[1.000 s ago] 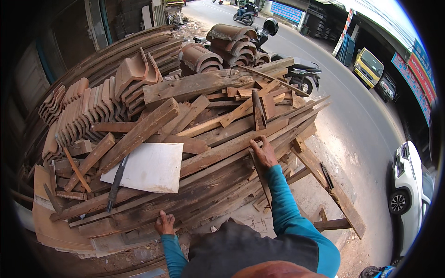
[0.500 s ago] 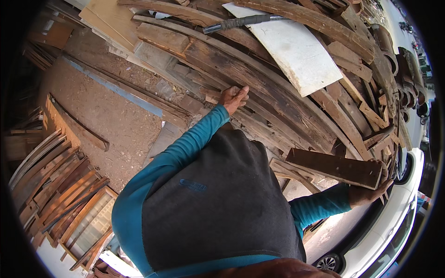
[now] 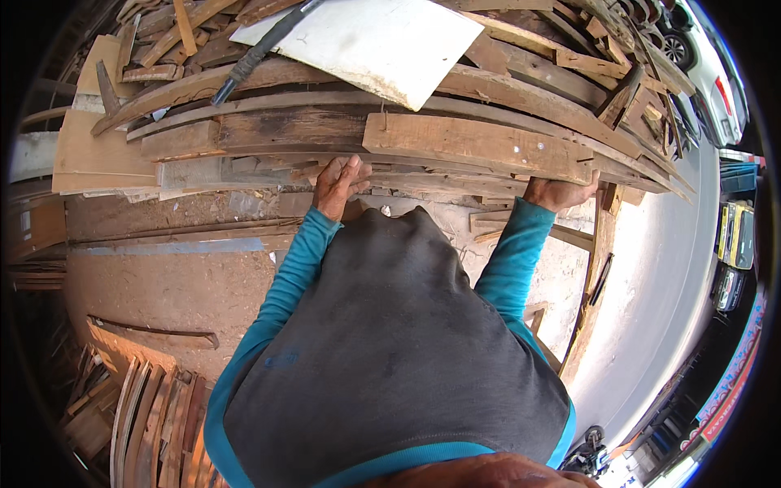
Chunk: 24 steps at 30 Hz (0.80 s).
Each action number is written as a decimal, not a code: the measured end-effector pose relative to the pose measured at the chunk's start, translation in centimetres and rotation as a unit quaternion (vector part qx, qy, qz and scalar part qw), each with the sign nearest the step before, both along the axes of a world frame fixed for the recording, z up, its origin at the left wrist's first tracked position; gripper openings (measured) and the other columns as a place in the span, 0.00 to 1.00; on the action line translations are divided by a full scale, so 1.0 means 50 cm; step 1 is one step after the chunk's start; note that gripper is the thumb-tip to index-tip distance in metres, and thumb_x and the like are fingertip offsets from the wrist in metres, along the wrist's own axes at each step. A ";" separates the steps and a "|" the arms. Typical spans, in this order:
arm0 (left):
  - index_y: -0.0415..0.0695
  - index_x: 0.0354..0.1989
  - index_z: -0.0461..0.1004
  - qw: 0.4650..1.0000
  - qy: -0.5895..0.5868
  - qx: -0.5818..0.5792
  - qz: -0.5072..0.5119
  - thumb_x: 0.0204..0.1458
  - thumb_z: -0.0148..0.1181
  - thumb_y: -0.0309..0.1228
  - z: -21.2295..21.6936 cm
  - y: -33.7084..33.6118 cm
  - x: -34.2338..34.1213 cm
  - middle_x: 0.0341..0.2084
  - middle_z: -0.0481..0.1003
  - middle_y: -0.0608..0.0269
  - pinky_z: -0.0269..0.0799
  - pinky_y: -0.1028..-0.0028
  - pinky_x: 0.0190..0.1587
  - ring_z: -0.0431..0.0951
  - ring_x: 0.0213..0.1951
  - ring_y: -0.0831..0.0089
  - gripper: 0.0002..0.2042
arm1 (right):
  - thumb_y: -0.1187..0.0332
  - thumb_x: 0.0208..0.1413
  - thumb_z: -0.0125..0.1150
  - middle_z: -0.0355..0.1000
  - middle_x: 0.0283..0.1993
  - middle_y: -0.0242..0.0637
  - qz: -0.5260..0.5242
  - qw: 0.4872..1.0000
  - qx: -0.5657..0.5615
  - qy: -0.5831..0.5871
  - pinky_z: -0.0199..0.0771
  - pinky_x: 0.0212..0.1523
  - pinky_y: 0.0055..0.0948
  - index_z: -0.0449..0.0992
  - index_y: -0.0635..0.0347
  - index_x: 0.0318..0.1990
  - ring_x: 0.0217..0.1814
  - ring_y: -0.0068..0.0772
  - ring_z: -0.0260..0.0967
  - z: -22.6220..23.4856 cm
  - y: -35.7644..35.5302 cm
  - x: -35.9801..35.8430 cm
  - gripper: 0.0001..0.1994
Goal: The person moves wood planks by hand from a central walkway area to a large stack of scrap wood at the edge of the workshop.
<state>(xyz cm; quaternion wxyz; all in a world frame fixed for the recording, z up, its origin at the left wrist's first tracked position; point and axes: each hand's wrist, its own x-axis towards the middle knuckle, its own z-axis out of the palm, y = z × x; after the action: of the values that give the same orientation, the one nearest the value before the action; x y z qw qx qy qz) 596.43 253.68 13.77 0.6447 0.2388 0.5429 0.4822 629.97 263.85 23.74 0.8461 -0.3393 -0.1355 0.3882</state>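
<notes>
A thick brown wooden plank [image 3: 480, 146] lies crosswise in front of me, over the edge of the lumber pile. My right hand [image 3: 561, 193] grips it from below near its right end. A thin nail-like spike stands up at the plank's left end. My left hand [image 3: 336, 187] is just below that end, its fingers curled together; what they hold, if anything, is hidden. Beyond the plank, a white board [image 3: 366, 49] rests on the pile. Across that board's left part lies a dark rod with a wrapped grip [image 3: 259, 57].
Long weathered beams [image 3: 285, 130] and loose boards are heaped ahead. Behind my left arm, a blue-edged strip of wood [image 3: 187, 246] lies on the dirt floor [image 3: 179, 285]. More slats [image 3: 154, 423] stack at lower left. A road [image 3: 651, 301] with parked vehicles runs along the right.
My view has turned to the right. The plank in my right hand has come from the right side to lie across the pile's edge, its left end near my left hand.
</notes>
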 end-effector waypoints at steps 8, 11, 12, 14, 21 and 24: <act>0.35 0.48 0.67 0.999 0.012 0.027 -0.029 0.59 0.57 0.49 0.032 0.051 0.049 0.44 0.75 0.48 0.74 0.65 0.52 0.77 0.49 0.62 0.25 | 0.30 0.59 0.34 0.73 0.48 0.48 0.083 0.987 -0.057 -0.122 0.66 0.59 0.41 0.67 0.65 0.55 0.51 0.43 0.71 -0.045 -0.035 0.033 0.41; 0.36 0.47 0.67 0.999 0.029 0.020 -0.021 0.58 0.58 0.49 0.020 0.053 0.052 0.43 0.76 0.48 0.74 0.65 0.52 0.77 0.49 0.63 0.25 | 0.27 0.55 0.40 0.73 0.47 0.46 0.106 0.960 0.005 -0.257 0.67 0.58 0.39 0.67 0.65 0.55 0.51 0.40 0.71 -0.055 -0.058 0.061 0.44; 0.36 0.47 0.67 0.999 0.032 0.028 -0.022 0.57 0.59 0.49 0.017 0.053 0.050 0.43 0.76 0.49 0.75 0.66 0.52 0.77 0.49 0.64 0.25 | 0.26 0.51 0.46 0.72 0.48 0.44 0.097 0.943 -0.008 -0.318 0.68 0.56 0.37 0.67 0.66 0.56 0.52 0.37 0.70 -0.052 -0.065 0.068 0.45; 0.36 0.47 0.67 0.999 0.029 0.026 -0.029 0.57 0.59 0.49 0.013 0.051 0.046 0.43 0.76 0.50 0.75 0.67 0.52 0.77 0.49 0.64 0.25 | 0.27 0.52 0.47 0.72 0.49 0.44 0.071 0.913 -0.034 -0.400 0.68 0.56 0.37 0.68 0.67 0.55 0.53 0.37 0.70 -0.027 -0.076 0.082 0.45; 0.39 0.45 0.68 0.998 0.035 0.040 -0.045 0.59 0.58 0.45 0.021 0.052 0.038 0.43 0.76 0.53 0.74 0.68 0.51 0.76 0.48 0.67 0.19 | 0.30 0.54 0.41 0.62 0.61 0.54 -0.095 0.967 -0.006 -0.236 0.65 0.62 0.46 0.58 0.70 0.64 0.63 0.46 0.63 0.223 -0.078 0.184 0.47; 0.38 0.44 0.69 0.997 0.041 0.044 -0.038 0.59 0.60 0.44 0.025 0.050 0.042 0.42 0.77 0.54 0.75 0.71 0.49 0.78 0.47 0.69 0.20 | 0.31 0.55 0.41 0.60 0.62 0.55 -0.160 0.940 0.053 -0.297 0.63 0.64 0.48 0.56 0.68 0.65 0.64 0.49 0.61 0.277 -0.029 0.210 0.47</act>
<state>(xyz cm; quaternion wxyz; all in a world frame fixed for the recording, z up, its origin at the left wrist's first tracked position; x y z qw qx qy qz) 598.51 256.16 15.00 0.6290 0.3073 0.5371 0.4707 640.45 262.40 37.57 0.8353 -0.4106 -0.3449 0.1213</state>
